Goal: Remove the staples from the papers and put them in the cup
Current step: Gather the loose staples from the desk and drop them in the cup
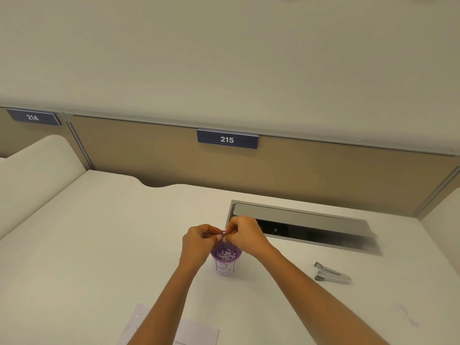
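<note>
A purple-rimmed paper cup [225, 266] with a blue letter drawn on its white side stands mid-desk; small pale bits lie inside it. My left hand [199, 241] and my right hand [245, 234] meet fingertip to fingertip just above the cup's far rim, both pinched. Whatever sits between the fingertips is too small to make out. A metal staple remover [332, 273] lies on the desk to the right of the cup, untouched. The papers [174, 331] lie at the near edge, partly under my left forearm, with a staple mark near the top-left corner.
A grey cable hatch [303, 226] with its lid raised is set into the white desk [99, 245] behind the cup. A tan partition [149, 155] with number plates 214 and 215 closes the back. A curved white divider [29, 175] stands at left.
</note>
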Demonstrator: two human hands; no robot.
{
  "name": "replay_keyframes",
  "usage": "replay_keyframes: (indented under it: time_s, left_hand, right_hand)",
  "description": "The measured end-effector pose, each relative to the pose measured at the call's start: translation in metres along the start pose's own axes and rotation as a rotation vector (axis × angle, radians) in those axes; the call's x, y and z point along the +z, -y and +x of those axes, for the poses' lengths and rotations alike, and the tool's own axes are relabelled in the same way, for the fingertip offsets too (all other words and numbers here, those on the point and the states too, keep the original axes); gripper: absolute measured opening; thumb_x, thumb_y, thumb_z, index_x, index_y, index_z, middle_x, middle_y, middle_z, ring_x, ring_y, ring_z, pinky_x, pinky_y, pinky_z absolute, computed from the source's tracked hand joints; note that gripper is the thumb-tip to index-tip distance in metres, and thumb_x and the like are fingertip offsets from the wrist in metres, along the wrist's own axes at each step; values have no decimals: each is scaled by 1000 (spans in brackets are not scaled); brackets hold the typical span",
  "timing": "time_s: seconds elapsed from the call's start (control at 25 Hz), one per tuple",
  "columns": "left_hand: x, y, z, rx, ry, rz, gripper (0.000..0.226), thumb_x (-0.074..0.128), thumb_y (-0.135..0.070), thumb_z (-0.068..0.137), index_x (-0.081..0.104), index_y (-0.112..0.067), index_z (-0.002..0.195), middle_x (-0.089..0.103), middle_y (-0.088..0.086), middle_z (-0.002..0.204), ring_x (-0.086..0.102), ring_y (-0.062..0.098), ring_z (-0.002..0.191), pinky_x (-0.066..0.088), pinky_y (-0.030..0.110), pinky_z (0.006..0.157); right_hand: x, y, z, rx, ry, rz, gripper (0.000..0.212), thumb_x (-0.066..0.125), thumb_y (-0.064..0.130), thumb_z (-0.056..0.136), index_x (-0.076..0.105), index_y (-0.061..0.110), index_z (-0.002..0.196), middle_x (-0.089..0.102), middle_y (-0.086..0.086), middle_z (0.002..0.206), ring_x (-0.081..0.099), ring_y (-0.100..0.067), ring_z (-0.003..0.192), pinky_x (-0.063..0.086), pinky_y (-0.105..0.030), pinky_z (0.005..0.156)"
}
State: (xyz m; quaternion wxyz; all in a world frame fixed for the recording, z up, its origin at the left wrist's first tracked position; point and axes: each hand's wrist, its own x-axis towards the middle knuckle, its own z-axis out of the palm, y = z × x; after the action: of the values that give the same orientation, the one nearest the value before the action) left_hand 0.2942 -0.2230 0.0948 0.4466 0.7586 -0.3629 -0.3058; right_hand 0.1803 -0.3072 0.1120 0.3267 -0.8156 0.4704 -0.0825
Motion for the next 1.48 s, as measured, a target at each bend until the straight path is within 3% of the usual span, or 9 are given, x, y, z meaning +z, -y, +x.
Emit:
replay_keyframes:
  time_s: [0.16,0.32,0.48,0.56,0.92,1.2,1.36,1.48]
  left_hand:
    - [-1,-7,-4,-108,78,-218,20,68,-12,88,70,-6,107,72,13,104,69,30,98,60,36,81]
    - [12,-19,-15,-157,206,-338,24,65,-11,89,69,-7,112,73,13,107,70,30,100,57,41,90]
    - [47,-45,-31,-220,352,-593,16,60,-1,91,71,-8,101,78,9,89,76,22,82,61,25,66]
    - [74,-62,-40,-229,440,-634,15,60,0,91,71,-8,97,78,11,90,76,22,82,60,25,64]
    - [216,-113,-83,-270,627,-585,15,60,-3,91,72,-10,96,78,10,91,76,24,83,61,28,69]
    - [318,-121,-99,-395,656,-587,16,60,-1,90,73,-10,90,78,9,87,76,25,80,62,30,64]
    - [357,-111,-96,-415,648,-482,17,55,-2,94,70,-11,97,72,10,99,71,25,89,60,29,68]
    - [380,-100,-97,-223,629,-178,17,52,-6,97,67,-13,101,68,10,107,68,17,85,58,21,68]
  right_hand:
    - [-16,-13,-11,41,96,395,20,68,24,88,71,11,103,70,-7,100,68,-19,87,58,-29,78]
    - [-42,-40,-34,114,182,898,15,61,11,93,74,6,97,74,-11,92,72,-21,82,59,-29,73]
    - [-73,-79,-64,235,119,1247,19,59,7,92,77,4,90,75,-14,89,74,-24,78,58,-31,68]
    - [-90,-105,-82,251,69,1300,20,58,7,91,77,2,92,75,-16,92,74,-25,79,58,-32,68]
    - [-156,-223,-158,302,-125,1296,21,58,10,93,78,9,90,75,-14,92,74,-26,84,58,-32,70]
    - [-186,-310,-186,429,-277,1262,18,56,4,92,72,0,99,73,-16,92,72,-27,82,59,-36,76]
    - [-188,-345,-181,572,-304,1049,21,53,0,93,69,-2,105,69,-21,104,68,-31,90,58,-39,86]
    - [-179,-367,-175,579,-307,722,23,54,0,92,72,4,104,70,-14,103,66,-27,95,56,-37,90]
